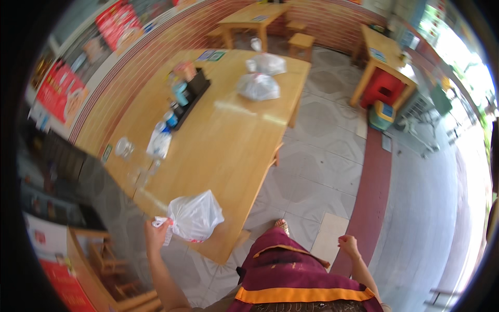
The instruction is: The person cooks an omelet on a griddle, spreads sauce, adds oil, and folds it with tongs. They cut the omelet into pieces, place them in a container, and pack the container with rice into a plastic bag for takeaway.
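Observation:
My left hand [156,234] grips the tied neck of a white plastic bag [197,216]. The bag's full body hangs over, or rests against, the near left corner of the wooden table [218,163]; I cannot tell which. What it contains is hidden by the plastic. My right hand [349,245] is at my right side above the tiled floor, fingers curled in, with nothing visible in it. Toward the table's far end are two more tied plastic bags, a nearer one [259,87] and a farther one [269,64].
Along the table's left side stand a dark caddy [193,99] with bottles, a white packet [160,142] and a glass jar [124,147]. Wooden stools [301,41] and another table [253,17] are farther back. A small bin [382,116] stands on the right by a side table [384,58].

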Demonstrator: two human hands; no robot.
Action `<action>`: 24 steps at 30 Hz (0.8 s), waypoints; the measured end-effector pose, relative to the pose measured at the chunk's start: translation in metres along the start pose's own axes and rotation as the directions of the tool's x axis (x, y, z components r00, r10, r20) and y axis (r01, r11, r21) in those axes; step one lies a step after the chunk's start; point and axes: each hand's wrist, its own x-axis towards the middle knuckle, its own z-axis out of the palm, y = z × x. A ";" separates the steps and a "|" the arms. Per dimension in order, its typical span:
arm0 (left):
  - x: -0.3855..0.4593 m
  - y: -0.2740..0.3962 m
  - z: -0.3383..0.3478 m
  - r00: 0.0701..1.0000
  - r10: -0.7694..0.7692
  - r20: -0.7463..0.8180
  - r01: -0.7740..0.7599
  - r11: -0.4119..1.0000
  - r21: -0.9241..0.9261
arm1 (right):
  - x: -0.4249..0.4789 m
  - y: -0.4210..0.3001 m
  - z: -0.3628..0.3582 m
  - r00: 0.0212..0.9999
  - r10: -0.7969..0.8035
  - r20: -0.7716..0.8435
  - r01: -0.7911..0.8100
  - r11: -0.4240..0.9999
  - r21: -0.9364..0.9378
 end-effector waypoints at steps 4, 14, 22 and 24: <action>-0.026 0.030 -0.008 0.945 -0.219 -0.244 0.195 0.974 -0.117 | 0.089 -0.023 -0.036 0.999 0.041 0.004 -0.041 0.998 -0.055; -0.018 -0.020 0.039 0.693 -0.351 -0.630 0.298 0.935 -0.193 | 0.306 -0.140 -0.021 0.950 -0.081 0.300 0.140 0.974 -0.180; 0.024 -0.024 0.087 0.381 -0.096 -0.920 0.875 0.360 0.324 | 0.501 -0.237 -0.033 0.896 -0.243 0.372 0.349 0.903 -0.250; 0.058 0.048 0.117 0.348 0.005 -0.937 0.919 0.198 0.342 | 0.521 -0.279 -0.047 0.929 -0.214 0.303 0.247 0.966 -0.075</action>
